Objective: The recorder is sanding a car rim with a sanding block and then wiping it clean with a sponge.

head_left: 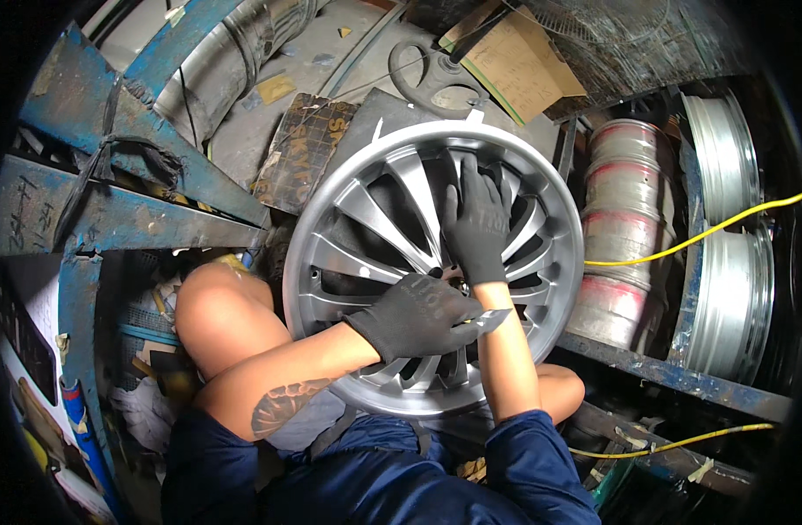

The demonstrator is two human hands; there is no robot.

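Note:
A silver multi-spoke alloy wheel (335,254) lies face up across my lap, between my bent knees. My right hand (480,219), in a black glove, rests on the upper spokes with its fingers stretched out. My left hand (418,317), gloved the same way, is closed just below the wheel's hub. From its fingers a thin grey blade-like piece (491,322) points toward my right forearm; its exact kind cannot be told. The left palm and part of the hub are hidden under the glove.
Several bare wheel barrels with red markings (624,184) stand stacked at the right, beside silver rims (725,297) on a blue rack. A yellow cable (707,232) crosses there. Blue steel beams (156,210) close in on the left. Cardboard (515,66) lies beyond the wheel.

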